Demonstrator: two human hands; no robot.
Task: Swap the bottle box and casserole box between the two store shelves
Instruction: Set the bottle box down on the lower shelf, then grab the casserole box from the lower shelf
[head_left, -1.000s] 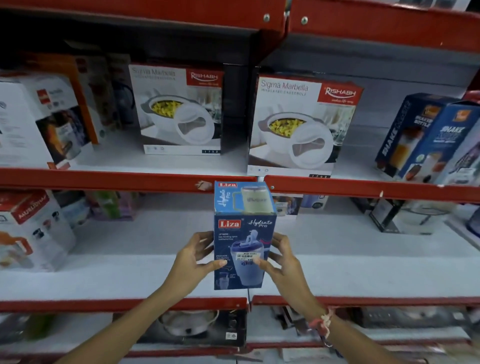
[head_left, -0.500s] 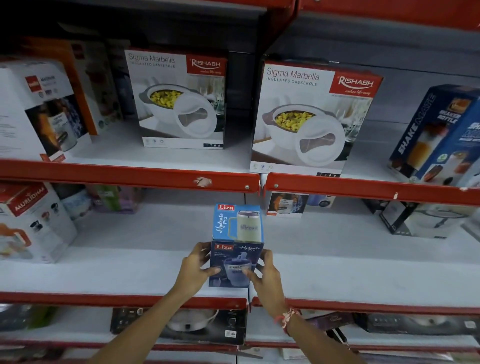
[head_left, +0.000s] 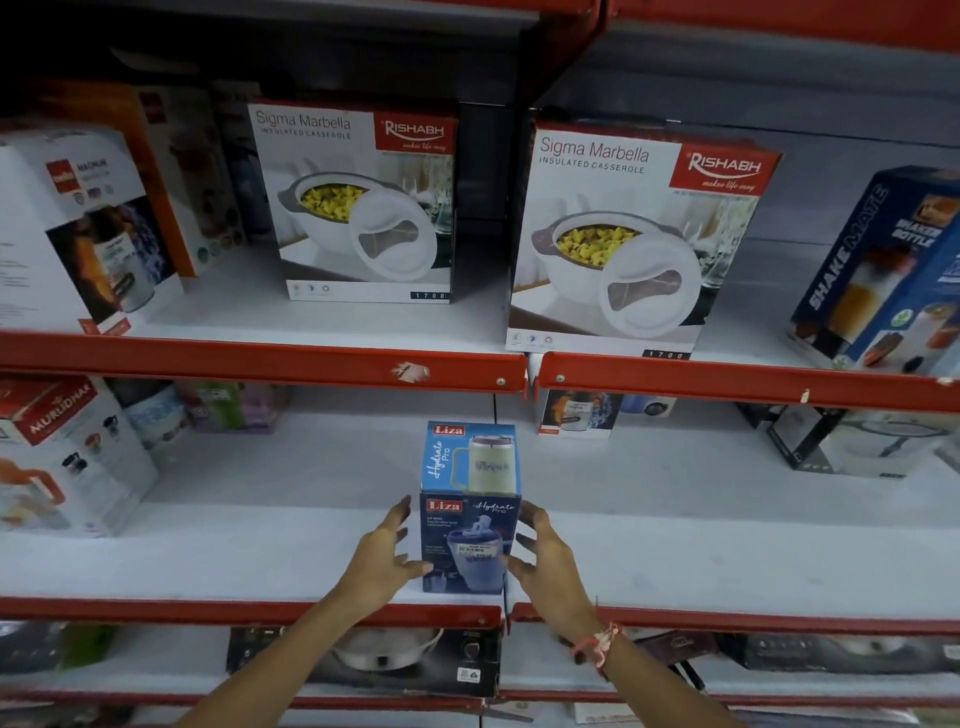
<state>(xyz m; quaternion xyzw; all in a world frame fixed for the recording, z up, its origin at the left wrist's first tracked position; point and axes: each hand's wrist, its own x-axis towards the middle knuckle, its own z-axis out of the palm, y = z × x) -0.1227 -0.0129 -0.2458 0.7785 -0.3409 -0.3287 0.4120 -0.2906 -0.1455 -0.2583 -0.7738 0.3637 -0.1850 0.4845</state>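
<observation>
The blue Liza bottle box (head_left: 470, 467) stands upright at the front of the middle shelf (head_left: 260, 551), near the seam between the two shelf bays. My left hand (head_left: 384, 556) is at its lower left side and my right hand (head_left: 545, 561) at its lower right, both with fingers spread and fingertips barely at the box's edges. Two white Sigma Marbella casserole boxes stand on the upper shelf (head_left: 260, 358): one casserole box (head_left: 363, 202) left of the seam, the other casserole box (head_left: 634, 239) right of it and closer to the front edge.
A blue Shakemate box (head_left: 883, 270) sits at the upper right and a white and orange box (head_left: 78, 228) at the upper left. On the middle shelf are a Murlidhar box (head_left: 67, 457) at left and a black box (head_left: 852, 441) at right. More boxes fill the shelf below.
The bottle box came down from mid-air onto the middle shelf and now rests there. Both hands have loosened from a firm grip to spread fingers.
</observation>
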